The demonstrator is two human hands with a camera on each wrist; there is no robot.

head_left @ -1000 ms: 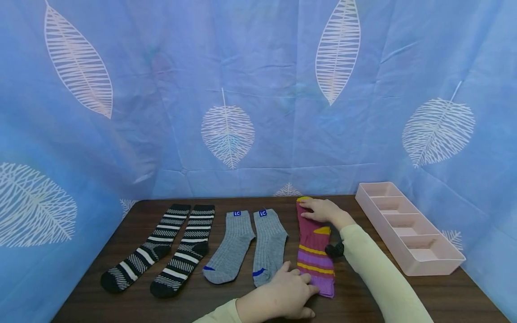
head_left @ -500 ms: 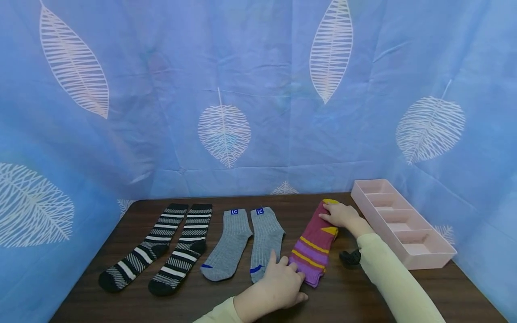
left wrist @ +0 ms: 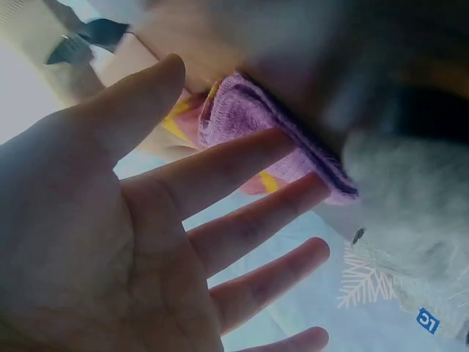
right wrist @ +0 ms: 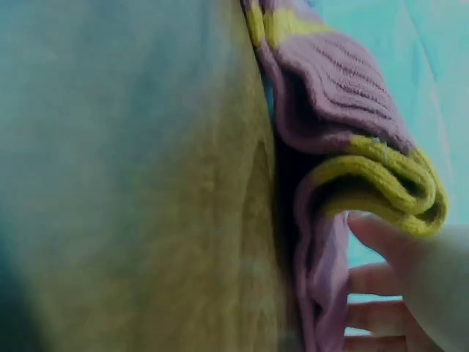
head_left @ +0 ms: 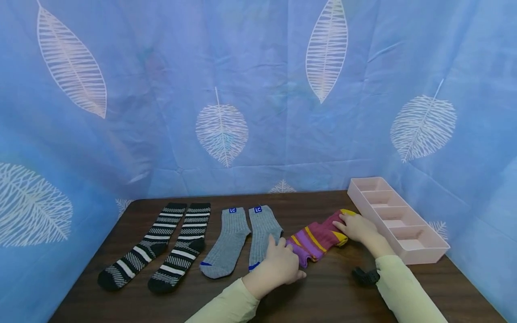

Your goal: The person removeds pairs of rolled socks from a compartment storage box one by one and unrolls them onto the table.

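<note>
A maroon sock pair (head_left: 319,235) with purple and yellow stripes lies slantwise on the table, one sock on the other, bunched up in the middle. My right hand (head_left: 359,229) rests on its toe end from above. In the right wrist view the fingers (right wrist: 374,315) press down on the fabric beside the folded yellow heel (right wrist: 381,176). My left hand (head_left: 278,264) lies at the purple cuff. Its fingers are straight and spread in the left wrist view, with the fingertips right at the cuff (left wrist: 242,117). The left hand partly covers the near grey sock (head_left: 262,229).
Another grey sock (head_left: 228,242) lies left of it. Farther left are two black-and-white striped socks (head_left: 183,246). A pink four-section box (head_left: 397,220) stands at the right, close to my right hand. A leaf-print blue curtain (head_left: 258,89) hangs behind the dark wooden table (head_left: 323,296).
The maroon socks have turned from pointing straight away to slanting right, bunching up. My right hand has moved right and toward me with the toe end; the left hand stays by the cuff.
</note>
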